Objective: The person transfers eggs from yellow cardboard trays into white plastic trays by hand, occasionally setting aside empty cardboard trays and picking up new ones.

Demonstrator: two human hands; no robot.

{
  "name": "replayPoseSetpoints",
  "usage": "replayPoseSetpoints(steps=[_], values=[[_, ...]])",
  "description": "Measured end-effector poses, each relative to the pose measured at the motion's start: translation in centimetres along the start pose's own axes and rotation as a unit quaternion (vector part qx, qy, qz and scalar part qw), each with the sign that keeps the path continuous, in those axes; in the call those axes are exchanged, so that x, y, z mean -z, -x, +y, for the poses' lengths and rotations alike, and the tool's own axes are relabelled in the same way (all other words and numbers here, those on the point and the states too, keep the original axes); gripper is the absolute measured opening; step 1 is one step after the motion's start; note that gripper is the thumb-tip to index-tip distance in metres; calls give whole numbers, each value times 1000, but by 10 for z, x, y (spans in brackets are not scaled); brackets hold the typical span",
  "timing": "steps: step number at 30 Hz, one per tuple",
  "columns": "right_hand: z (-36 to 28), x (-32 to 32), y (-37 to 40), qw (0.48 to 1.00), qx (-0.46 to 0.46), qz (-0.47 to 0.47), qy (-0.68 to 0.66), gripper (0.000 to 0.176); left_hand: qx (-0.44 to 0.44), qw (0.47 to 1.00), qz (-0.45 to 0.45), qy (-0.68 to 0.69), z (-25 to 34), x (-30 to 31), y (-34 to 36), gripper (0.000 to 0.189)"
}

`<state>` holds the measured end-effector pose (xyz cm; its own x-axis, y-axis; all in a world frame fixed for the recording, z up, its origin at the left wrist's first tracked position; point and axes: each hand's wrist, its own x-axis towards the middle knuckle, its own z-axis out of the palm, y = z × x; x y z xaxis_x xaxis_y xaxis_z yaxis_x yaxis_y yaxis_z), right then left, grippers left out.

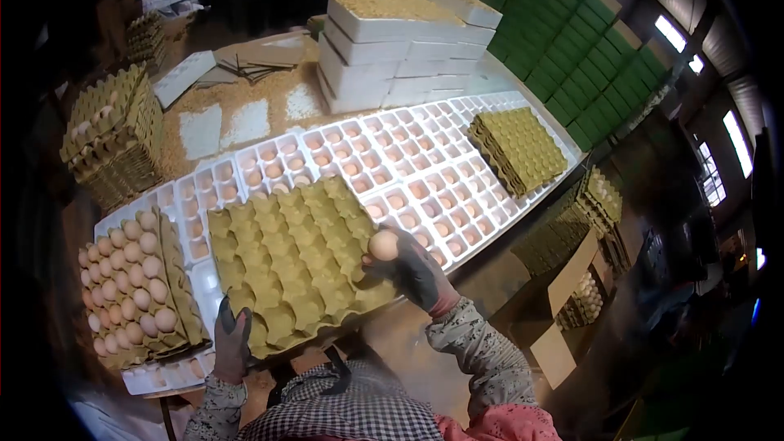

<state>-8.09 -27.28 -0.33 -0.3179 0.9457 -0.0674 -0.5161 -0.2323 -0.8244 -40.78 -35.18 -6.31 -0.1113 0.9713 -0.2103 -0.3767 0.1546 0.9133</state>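
An empty pulp egg tray point(298, 257) lies across the white foam trays in front of me. My gloved left hand point(232, 341) is at its near left corner, with the thumb and fingers around the edge. At the right edge of the tray, my gloved right hand point(416, 271) holds a single egg point(383, 245). Many pale eggs sit in the cups of the white foam trays point(416, 165). To the left, another pulp tray point(175, 278) is filled with eggs point(131, 278).
Stacked pulp trays point(518, 147) rest on the far right of the foam trays, and more point(114, 135) stand at the left. White foam boxes point(367, 65) rise behind. Green cartons point(572, 49) line the back right. An open cardboard box point(554, 359) is low at the right.
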Motion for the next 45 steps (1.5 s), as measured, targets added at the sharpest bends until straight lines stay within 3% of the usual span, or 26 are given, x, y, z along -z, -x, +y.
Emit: replayPoseSetpoints(steps=[3,6,8,9,11,12,14,15,16,17,18,19,20,22,25,26,28,30,32,34,35,37,38,39,41,45], values=[[-67,21,-9,983,11,77,167,46,-2,999,15,-44,-7,-75,-34,49],[-97,49,-34,929,216,122,276,41,-18,991,-109,-78,-32,-150,-92,51],[-111,45,-47,927,234,120,267,42,-56,955,-174,-235,-42,-189,-127,63],[-109,49,-55,924,241,103,277,47,-133,857,-152,-473,-45,-200,-138,75],[-91,54,-65,927,240,57,282,67,29,965,-181,-187,-12,-209,-134,75],[-76,57,-73,936,229,-9,267,77,121,967,-218,53,15,-210,-123,72],[-57,42,-86,907,185,-88,368,85,148,917,-331,167,53,-200,-112,62],[-52,35,-96,870,191,-123,437,87,196,921,-283,184,79,-197,-110,54],[-49,25,-102,871,194,-130,433,87,191,924,-277,181,85,-178,-122,54],[-46,15,-106,902,211,-82,369,86,-11,965,-262,2,86,-150,-142,53],[-41,6,-111,926,225,-30,303,86,-209,934,-229,-177,94,-126,-153,52],[-26,20,-123,907,231,13,353,88,-1,986,-159,59,138,-103,-163,49],[-16,25,-123,906,235,16,352,88,-73,991,-76,76,175,-75,-176,47],[9,34,-122,573,63,68,814,90,-209,973,75,59,220,12,-246,38],[69,62,-115,479,-33,84,873,100,-353,902,246,-28,285,138,-334,38],[56,16,-105,458,91,124,875,62,-361,876,314,-65,304,169,-356,39],[64,21,-107,495,49,143,856,67,-324,822,384,-270,329,207,-374,45],[71,24,-103,438,27,149,886,57,-271,807,399,-341,331,280,-434,50],[86,46,-103,461,35,255,849,100,-260,711,432,-490,320,328,-472,47],[85,44,-105,494,-25,270,826,88,-241,693,376,-566,315,372,-498,35],[81,37,-104,450,59,268,850,76,-259,858,314,-314,310,353,-482,28],[60,30,-107,442,135,231,856,44,-256,817,310,-414,296,459,-559,17],[60,31,-109,688,133,293,651,51,-281,815,257,-436,301,503,-586,17],[44,22,-101,533,91,226,810,44,-276,788,277,-475,305,505,-591,18],[30,30,-87,407,133,206,880,41,-268,738,311,-536,301,496,-580,22],[-62,45,-60,379,192,307,852,40,-310,568,349,-678,286,501,-542,30]])
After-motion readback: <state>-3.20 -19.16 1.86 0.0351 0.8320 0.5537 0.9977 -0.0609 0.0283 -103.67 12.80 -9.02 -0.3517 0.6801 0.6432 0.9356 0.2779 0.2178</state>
